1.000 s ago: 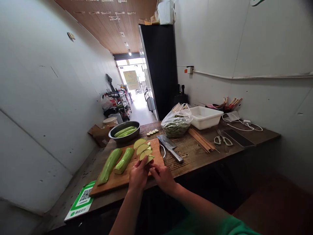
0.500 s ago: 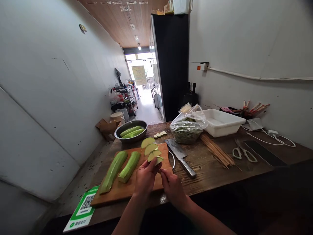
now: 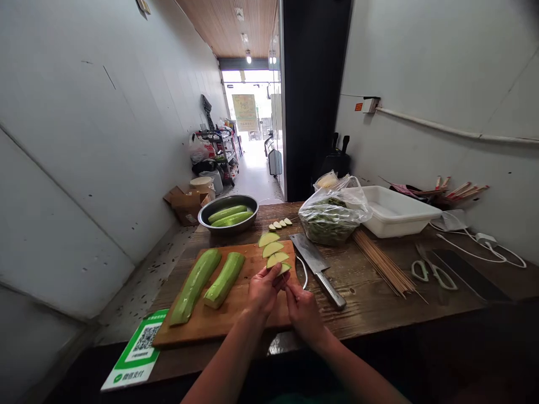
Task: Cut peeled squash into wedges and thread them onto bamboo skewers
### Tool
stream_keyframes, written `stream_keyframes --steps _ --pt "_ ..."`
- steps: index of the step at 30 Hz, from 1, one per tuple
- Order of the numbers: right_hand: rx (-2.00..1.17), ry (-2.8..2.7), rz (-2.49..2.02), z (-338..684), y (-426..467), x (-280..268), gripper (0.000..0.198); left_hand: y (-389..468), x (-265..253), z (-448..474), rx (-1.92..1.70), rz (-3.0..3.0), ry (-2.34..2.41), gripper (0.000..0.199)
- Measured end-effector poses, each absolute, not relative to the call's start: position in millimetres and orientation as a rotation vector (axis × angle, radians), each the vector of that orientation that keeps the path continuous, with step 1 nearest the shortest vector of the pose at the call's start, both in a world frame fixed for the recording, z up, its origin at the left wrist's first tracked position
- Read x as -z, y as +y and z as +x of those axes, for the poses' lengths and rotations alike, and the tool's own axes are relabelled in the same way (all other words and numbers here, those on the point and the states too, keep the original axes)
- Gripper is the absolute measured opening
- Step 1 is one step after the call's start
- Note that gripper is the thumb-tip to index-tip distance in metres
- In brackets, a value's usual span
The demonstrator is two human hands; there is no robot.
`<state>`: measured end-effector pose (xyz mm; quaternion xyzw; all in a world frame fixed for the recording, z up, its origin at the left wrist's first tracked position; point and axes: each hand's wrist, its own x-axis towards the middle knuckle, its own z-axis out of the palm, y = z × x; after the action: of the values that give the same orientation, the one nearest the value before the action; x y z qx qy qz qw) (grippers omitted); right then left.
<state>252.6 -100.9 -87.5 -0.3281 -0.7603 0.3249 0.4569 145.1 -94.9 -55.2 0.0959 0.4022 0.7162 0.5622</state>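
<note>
- Zucchini slices [image 3: 273, 249], half-round, line up in a row over the cutting board's [image 3: 236, 312] right part.
- Left hand [image 3: 263, 290] pinches the nearest slice between thumb and fingers.
- Right hand [image 3: 304, 310], just beside it, has thumb and fingertips closed on a thin skewer [image 3: 283, 278], mostly hidden.
- Two zucchini lengths [image 3: 197, 285] lie on the board, left of both hands.

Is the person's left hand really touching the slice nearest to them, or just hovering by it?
Touching. The head view shows it: the left hand has its thumb against the nearest slice, covering part of its edge.
</note>
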Motion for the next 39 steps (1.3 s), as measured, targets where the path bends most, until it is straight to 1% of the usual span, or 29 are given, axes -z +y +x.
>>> stream_keyframes --steps 8,15,20,29,39 --pt "-0.821 -1.864 -0.877 248 -94 92 0.027 -87 66 141 -1.629 0.236 0.958 0.014" --pt "-0.835 -1.866 -0.859 249 -94 91 0.027 -84 60 138 -1.634 0.295 0.954 0.016" --pt "-0.851 -1.874 -0.831 250 -94 91 0.027 -79 54 134 -1.725 0.266 0.991 0.013" --pt "-0.887 -1.827 -0.779 252 -93 92 0.025 -82 47 135 -1.643 0.250 1.027 0.006" --pt "-0.900 -1.839 -0.758 253 -92 92 0.024 -79 48 131 -1.657 0.268 1.064 0.014"
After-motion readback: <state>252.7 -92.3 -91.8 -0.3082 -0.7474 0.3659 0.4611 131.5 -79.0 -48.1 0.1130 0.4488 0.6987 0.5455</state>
